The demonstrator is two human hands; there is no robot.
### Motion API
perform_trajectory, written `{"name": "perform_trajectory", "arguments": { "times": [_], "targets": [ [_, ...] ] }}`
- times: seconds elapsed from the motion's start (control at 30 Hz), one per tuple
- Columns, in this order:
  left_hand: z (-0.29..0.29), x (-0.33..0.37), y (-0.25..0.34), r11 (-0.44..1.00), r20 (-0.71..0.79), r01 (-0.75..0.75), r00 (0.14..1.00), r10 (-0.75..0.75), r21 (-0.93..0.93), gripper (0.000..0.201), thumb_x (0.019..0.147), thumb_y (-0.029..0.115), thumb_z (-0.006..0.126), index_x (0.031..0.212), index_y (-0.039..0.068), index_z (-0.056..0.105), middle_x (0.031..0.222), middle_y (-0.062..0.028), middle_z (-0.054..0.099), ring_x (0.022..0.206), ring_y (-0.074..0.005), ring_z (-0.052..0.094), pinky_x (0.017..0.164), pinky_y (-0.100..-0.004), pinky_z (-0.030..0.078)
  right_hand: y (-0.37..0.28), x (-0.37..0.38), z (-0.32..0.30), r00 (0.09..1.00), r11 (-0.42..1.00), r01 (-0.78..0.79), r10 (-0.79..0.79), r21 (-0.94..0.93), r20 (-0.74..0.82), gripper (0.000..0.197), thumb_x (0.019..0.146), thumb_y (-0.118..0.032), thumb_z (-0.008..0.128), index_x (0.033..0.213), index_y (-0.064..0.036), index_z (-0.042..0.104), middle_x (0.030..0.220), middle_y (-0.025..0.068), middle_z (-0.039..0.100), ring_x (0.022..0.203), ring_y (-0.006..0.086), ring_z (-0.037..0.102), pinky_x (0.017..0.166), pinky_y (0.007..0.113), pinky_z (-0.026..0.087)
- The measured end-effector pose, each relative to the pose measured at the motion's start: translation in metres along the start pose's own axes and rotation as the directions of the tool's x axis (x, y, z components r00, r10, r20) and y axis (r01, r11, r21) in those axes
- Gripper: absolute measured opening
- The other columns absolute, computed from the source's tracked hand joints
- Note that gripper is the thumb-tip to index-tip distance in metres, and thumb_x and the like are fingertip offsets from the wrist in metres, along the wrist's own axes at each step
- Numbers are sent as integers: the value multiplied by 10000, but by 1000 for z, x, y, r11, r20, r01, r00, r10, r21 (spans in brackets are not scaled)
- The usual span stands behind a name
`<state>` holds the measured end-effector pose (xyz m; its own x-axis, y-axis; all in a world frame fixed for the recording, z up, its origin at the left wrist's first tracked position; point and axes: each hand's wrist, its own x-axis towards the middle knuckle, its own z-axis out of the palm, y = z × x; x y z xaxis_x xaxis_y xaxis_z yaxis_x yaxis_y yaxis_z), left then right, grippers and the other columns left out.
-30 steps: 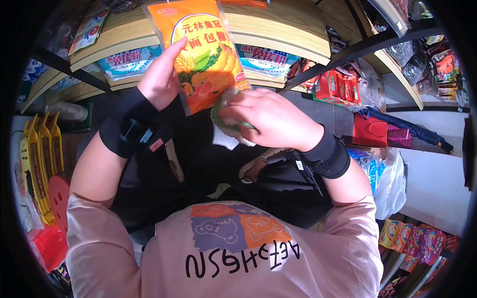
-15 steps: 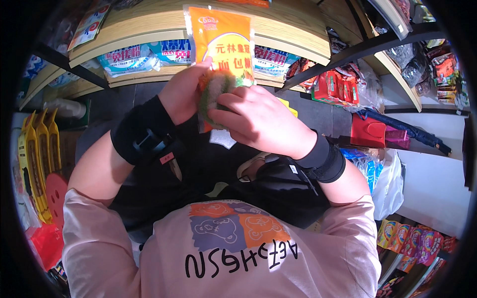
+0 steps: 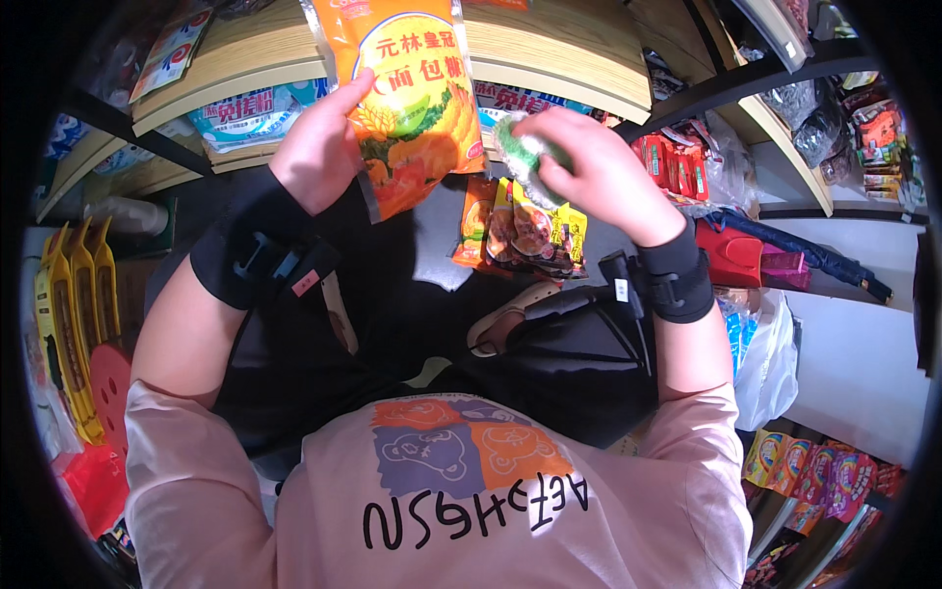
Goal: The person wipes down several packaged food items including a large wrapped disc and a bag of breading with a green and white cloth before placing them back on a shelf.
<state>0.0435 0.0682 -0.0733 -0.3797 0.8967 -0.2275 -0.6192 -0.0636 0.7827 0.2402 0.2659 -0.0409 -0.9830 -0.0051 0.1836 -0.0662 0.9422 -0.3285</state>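
An orange, glossy bag of breadcrumbs [image 3: 417, 98] with food pictured on its front is held upright before the wooden shelf. My left hand [image 3: 319, 147] grips its left side, the thumb lying across the front and the other fingers hidden behind. To the right of the bag and apart from it, my right hand [image 3: 599, 167] is closed around a fuzzy green and white cleaning cloth [image 3: 525, 157]. Below that hand, several yellow and orange food packets [image 3: 535, 231] lie on the grey floor.
Blue and white bags of washing powder [image 3: 245, 118] stand under the wooden shelf [image 3: 549, 54]. Red packets [image 3: 672, 167], a folded dark umbrella [image 3: 805, 255] and a white plastic bag [image 3: 770, 363] are on the right. Yellow packs [image 3: 78, 314] stand at the left.
My right hand has moved right with the cloth, off the bag's front. My left hand has shifted the bag slightly left and up. The packets on the floor now show.
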Motion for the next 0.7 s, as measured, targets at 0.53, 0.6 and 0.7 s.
{"name": "perform_trajectory", "arguments": {
  "times": [0.53,0.6,0.7],
  "targets": [
    [2,2,-15,970,264,51,964,14,-238,483,985,305,429,1365,17,351,1309,-126,516,1192,-235,517,1034,-401,391,-28,6,17,955,999,-26,35,34,-295,439,822,-150,631,1256,-156,564,1156,150,505,1106,325,476,955,401,390],
    [1,0,-13,974,265,47,964,14,-223,484,986,307,428,1367,19,349,1312,-125,513,1193,-230,516,1034,-399,391,-32,6,18,962,999,-3,-6,-33,-273,488,807,-212,668,1276,-153,550,1181,150,497,1109,329,470,947,400,398],
    [1,0,-18,986,241,34,970,7,-164,488,986,315,426,1369,24,348,1318,-122,506,1194,-222,515,1036,-394,390,-38,7,18,975,999,33,-37,-23,-218,568,770,-283,709,1293,-143,539,1198,129,501,1110,320,467,949,390,394]
  ]
}}
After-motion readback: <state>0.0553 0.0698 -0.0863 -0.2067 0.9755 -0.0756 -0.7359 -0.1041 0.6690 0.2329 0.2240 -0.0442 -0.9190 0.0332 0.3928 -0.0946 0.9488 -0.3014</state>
